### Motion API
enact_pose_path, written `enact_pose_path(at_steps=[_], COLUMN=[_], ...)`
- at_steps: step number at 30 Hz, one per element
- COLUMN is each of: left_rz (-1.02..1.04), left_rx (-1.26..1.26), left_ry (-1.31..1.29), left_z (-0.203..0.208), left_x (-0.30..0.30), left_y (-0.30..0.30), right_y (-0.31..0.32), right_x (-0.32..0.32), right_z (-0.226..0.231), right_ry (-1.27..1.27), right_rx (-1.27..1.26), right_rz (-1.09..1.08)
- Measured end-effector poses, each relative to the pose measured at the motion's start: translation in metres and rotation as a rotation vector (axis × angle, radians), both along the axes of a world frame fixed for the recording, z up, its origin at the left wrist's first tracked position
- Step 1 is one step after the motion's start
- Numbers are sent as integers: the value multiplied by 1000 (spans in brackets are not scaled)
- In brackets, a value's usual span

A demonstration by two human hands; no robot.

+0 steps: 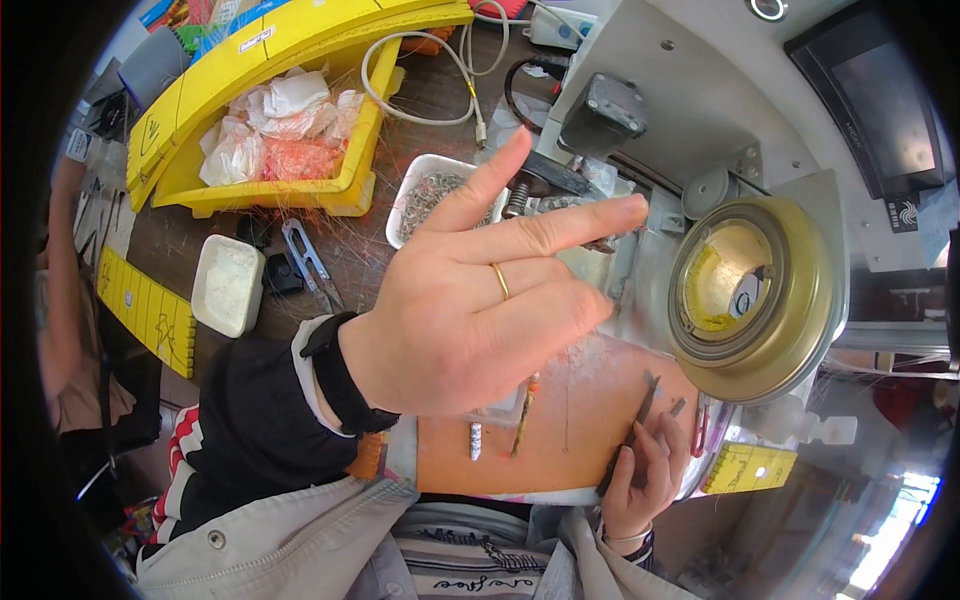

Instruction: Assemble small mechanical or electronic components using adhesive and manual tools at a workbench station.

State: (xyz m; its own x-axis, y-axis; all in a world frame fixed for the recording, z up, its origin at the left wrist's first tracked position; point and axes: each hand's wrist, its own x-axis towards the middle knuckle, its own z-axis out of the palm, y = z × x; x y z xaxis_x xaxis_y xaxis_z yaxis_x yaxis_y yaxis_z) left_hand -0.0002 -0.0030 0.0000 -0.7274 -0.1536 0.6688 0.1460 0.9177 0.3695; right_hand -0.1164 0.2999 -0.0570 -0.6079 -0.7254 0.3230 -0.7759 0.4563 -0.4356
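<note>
Right hand (652,475), lower right of frame: narrow grip, thumb and fingers closed about a slim dark tool (641,408), tweezers by the look of it. Tool slants, tip toward the top of the frame, at the right side of the orange work board (590,425). Whether it is clear of the board or resting on it, I can't tell.

Left hand (470,300), mid-frame, high over the bench, back toward the camera: two fingers stretched out and spread, the others folded in. Thumb side hidden, so I can't tell whether anything is pinched there.

Handling notes, my judgement: hold the tool lightly, well back from its tip; steady the wrist near the board edge; keep the left hand from blocking the view of the tip.

Around the grip: a red-handled implement (700,425) just right of my fingers; at lower centre, a silvery cylinder (475,441) and a thin multicoloured stick (522,425), easily rolled, I'd guess, so approach gently.

Farther out: brass-coloured wheel (822,300) at right, best kept clear of sleeves. Upper centre, white tray (394,215) of small metal bits. Left of that, blue-handled snips (308,262). Upper left, yellow bin (290,200) with crumpled white tissue (290,105) and orange-red fibres (300,158).
</note>
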Motion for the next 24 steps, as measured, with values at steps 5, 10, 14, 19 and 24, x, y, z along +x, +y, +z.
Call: enact_pose_path(at_steps=[5,10,14,19,24], left_rz=[22,10,26,66,44], left_rx=[24,22,2,-74,-75], left_ry=[66,61,78,59,59], left_z=[0,3,2,0,-2], left_x=[-1,1,-3,0,1], left_y=[4,3,2,0,-3], right_y=[7,16,10,-37,-85], right_x=[0,1,11,37,83], right_z=[-7,-1,43,130,144], right_ry=[4,-147,-553,-981,-848], right_rx=[-61,-288,-541,-489,-1027], right_rz=[-21,8,35,1013,1030])
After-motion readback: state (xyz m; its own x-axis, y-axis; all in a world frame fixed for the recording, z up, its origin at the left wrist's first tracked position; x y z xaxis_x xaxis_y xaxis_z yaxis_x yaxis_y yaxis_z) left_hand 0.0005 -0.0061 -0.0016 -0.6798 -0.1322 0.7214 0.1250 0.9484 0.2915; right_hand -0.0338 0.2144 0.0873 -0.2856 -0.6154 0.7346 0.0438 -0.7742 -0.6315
